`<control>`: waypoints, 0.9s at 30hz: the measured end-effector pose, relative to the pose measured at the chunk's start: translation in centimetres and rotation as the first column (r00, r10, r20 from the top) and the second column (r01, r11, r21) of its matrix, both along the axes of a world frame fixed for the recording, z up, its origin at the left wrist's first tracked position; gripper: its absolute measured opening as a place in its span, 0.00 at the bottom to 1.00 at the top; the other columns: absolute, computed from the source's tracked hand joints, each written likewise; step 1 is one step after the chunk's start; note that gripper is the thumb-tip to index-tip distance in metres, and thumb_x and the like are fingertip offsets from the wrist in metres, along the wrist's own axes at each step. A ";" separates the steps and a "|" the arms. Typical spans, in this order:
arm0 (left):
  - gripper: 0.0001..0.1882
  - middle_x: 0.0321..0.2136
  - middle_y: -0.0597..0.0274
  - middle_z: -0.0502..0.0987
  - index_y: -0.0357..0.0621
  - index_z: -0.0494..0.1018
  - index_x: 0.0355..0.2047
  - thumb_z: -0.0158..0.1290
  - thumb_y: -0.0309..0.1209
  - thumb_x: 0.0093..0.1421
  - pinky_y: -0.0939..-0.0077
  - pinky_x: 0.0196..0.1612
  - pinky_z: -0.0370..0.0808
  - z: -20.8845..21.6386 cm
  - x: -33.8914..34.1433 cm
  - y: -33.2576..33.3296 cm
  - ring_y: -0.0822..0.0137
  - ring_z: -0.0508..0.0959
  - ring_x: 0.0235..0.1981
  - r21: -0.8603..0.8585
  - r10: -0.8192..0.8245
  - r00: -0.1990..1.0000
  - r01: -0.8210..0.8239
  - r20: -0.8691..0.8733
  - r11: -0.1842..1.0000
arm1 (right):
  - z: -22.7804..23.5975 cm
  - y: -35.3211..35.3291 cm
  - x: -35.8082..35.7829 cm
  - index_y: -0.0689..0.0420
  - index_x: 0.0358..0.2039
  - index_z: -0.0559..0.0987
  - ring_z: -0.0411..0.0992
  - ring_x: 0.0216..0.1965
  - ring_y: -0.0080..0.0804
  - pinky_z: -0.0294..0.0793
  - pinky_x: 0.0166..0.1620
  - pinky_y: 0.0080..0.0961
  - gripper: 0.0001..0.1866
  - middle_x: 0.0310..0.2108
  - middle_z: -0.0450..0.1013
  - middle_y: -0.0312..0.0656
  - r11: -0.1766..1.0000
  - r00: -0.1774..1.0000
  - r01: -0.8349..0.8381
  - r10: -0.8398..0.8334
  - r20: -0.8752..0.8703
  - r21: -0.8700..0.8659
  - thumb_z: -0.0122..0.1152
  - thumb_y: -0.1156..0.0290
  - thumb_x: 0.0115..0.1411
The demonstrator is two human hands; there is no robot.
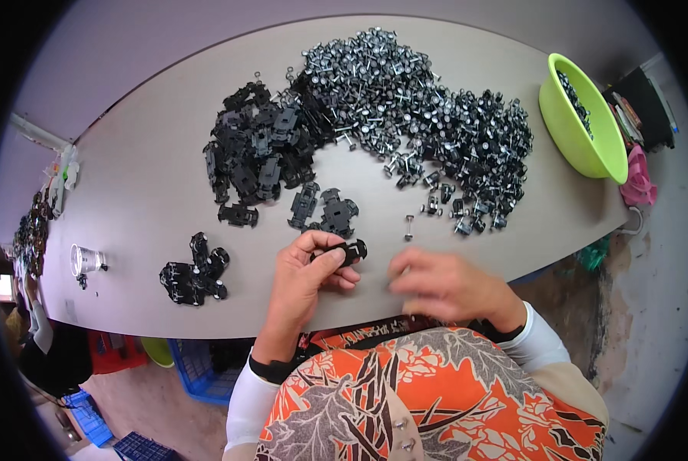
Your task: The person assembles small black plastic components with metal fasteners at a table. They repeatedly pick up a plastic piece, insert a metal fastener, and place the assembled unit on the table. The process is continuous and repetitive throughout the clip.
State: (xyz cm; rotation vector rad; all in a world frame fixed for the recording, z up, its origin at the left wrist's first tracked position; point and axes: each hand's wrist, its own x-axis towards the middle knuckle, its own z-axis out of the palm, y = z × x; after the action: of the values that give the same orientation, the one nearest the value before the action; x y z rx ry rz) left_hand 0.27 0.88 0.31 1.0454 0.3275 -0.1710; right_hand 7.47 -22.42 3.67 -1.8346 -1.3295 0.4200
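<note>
Near the table's front edge, my left hand (307, 275) is closed round a black plastic toy car chassis (353, 252), pinching it between thumb and fingers. My right hand (445, 286) is apart from it to the right. Motion smears its fingers, so whether it holds anything does not show. Just beyond the right hand, a single wheel axle (409, 227) lies on the table. Two or so loose chassis (336, 213) rest beyond my left hand. A large heap of metal axles with wheels (436, 115) spreads across the far middle and right, beside a pile of black chassis (263, 146).
A small cluster of black chassis with wheels (194, 273) sits left on the table (144, 184). Farther left stands a clear cup (87, 260). A lime-green basin (590, 150) with axles is at the right edge. Below the table is a blue crate (198, 376). Another person (52, 357) is at far left.
</note>
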 end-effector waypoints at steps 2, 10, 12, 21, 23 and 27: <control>0.09 0.32 0.47 0.79 0.34 0.69 0.40 0.52 0.26 0.61 0.75 0.28 0.81 0.1 0.2 0.0 0.65 0.81 0.25 -0.001 -0.006 1.000 0.006 0.007 1.000 | -0.6 0.0 -1.1 0.56 0.34 0.72 0.72 0.38 0.41 0.73 0.33 0.35 0.11 0.44 0.66 0.40 0.967 0.987 -0.162 0.155 -0.050 -0.196 0.63 0.74 0.50; 0.08 0.33 0.51 0.79 0.34 0.70 0.40 0.52 0.23 0.61 0.77 0.29 0.81 0.1 -0.2 0.5 0.66 0.81 0.27 -0.039 -0.017 0.999 0.019 0.031 0.999 | -1.2 -1.2 0.4 0.61 0.32 0.74 0.72 0.32 0.36 0.72 0.33 0.29 0.06 0.33 0.72 0.42 0.985 0.981 0.169 -0.170 -0.091 -0.022 0.61 0.79 0.52; 0.08 0.33 0.51 0.79 0.33 0.70 0.40 0.52 0.23 0.61 0.76 0.29 0.81 0.0 0.0 0.5 0.66 0.81 0.27 -0.038 -0.015 0.999 0.017 0.052 0.999 | 0.5 -1.8 0.1 0.64 0.31 0.76 0.72 0.33 0.37 0.72 0.36 0.28 0.05 0.31 0.73 0.44 0.970 0.930 0.236 -0.245 -0.273 -0.066 0.59 0.79 0.53; 0.09 0.33 0.51 0.79 0.35 0.70 0.41 0.52 0.25 0.61 0.78 0.28 0.79 -0.4 0.2 0.8 0.67 0.81 0.27 -0.011 -0.069 0.991 0.070 0.116 0.997 | -2.7 -5.8 -6.3 0.63 0.37 0.78 0.75 0.43 0.44 0.72 0.47 0.33 0.08 0.43 0.74 0.50 0.999 0.945 0.003 -0.020 -0.326 -0.052 0.57 0.73 0.58; 0.11 0.33 0.47 0.78 0.35 0.69 0.42 0.51 0.28 0.62 0.76 0.28 0.80 -0.6 0.0 1.0 0.66 0.81 0.26 0.033 -0.073 0.989 0.069 0.128 0.997 | -4.4 -6.4 -7.3 0.62 0.39 0.78 0.75 0.44 0.46 0.73 0.47 0.35 0.10 0.45 0.74 0.52 0.968 0.974 0.024 -0.079 -0.210 -0.251 0.57 0.72 0.58; 0.08 0.33 0.51 0.79 0.36 0.71 0.40 0.53 0.27 0.61 0.79 0.26 0.79 0.0 -0.1 0.8 0.67 0.81 0.26 -0.028 -0.057 0.985 0.063 0.164 0.998 | -9.4 -4.7 -5.4 0.59 0.46 0.77 0.73 0.47 0.47 0.71 0.50 0.35 0.18 0.48 0.73 0.52 0.823 0.885 0.262 -0.413 -0.215 -0.504 0.61 0.64 0.57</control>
State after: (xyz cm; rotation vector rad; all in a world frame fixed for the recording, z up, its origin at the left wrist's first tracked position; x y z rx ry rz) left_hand 0.22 1.70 0.33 1.0297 0.1441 -0.1434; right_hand 2.12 -27.16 -5.74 -2.2273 -0.6863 0.8526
